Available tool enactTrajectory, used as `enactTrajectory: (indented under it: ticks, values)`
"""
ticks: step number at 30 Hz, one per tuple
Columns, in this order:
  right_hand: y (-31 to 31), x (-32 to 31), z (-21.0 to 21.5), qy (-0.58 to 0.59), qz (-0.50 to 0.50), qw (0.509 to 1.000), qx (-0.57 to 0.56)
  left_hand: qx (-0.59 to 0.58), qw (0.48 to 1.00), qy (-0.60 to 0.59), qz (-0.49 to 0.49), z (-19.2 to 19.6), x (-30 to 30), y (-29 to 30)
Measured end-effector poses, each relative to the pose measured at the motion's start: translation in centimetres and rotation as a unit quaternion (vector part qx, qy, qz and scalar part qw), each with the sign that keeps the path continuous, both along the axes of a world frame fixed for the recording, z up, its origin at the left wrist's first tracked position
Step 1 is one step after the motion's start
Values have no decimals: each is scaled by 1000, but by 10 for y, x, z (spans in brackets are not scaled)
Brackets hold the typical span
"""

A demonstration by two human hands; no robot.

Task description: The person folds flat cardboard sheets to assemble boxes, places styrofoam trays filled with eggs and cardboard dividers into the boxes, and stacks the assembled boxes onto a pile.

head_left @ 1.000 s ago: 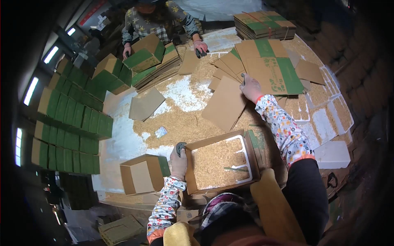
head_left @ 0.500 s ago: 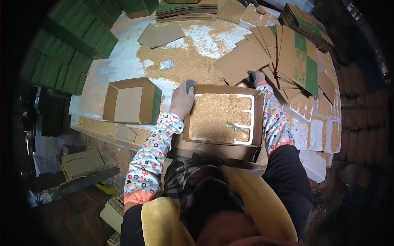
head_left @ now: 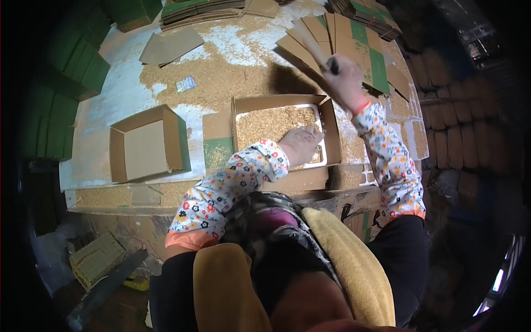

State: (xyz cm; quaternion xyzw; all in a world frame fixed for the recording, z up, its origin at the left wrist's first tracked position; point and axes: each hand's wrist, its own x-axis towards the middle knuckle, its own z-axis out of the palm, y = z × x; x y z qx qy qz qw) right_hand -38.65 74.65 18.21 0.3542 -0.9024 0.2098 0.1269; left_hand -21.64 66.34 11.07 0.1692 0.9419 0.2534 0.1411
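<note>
An open cardboard box (head_left: 281, 100) stands at the table's front edge, with a white tray (head_left: 239, 123) inside it. Wood shavings (head_left: 265, 124) fill the tray. My left hand (head_left: 301, 145) lies palm down over the shavings at the tray's right side, fingers stretched out; what is under them is hidden. Beyond the box's far right corner, my right hand (head_left: 344, 81) is raised, its fingers closed on a cardboard sheet (head_left: 310, 44). That sheet stands nearly edge-on and is blurred, in front of the fanned pile of flat cardboard (head_left: 345, 41).
A second cardboard box (head_left: 145, 146), with only its bare bottom showing, sits to the left. Loose cardboard sheets (head_left: 176, 44) and a small packet (head_left: 186, 83) lie among scattered shavings. Green boxes (head_left: 83, 72) are stacked at far left; more flat cardboard (head_left: 202, 14) lies at the back.
My left hand has gone from the box's left wall onto the shavings. My right hand has risen away from the box's right corner with a cardboard sheet. The whole view has shifted.
</note>
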Motion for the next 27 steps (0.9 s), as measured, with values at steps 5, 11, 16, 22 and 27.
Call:
enactTrajectory:
  ticks: [5, 11, 16, 22, 27]
  values:
    - [46, 133, -76, -204, 289, 919, 176, 30, 985, -67, -155, 71, 61, -31]
    - [40, 140, -44, -361, 283, 857, 236, -77, 990, -111, 37, 19, 48, -61]
    - [43, 86, -15, 141, 82, 986, 29, -181, 976, -120, 8, 11, 44, -48]
    - [88, -102, -17, -379, 3, 902, -206, -1, 985, -64, 161, 7, 13, -38]
    - [66, -166, 1, -76, -236, 962, -113, -152, 977, -110, 105, -11, -12, 1]
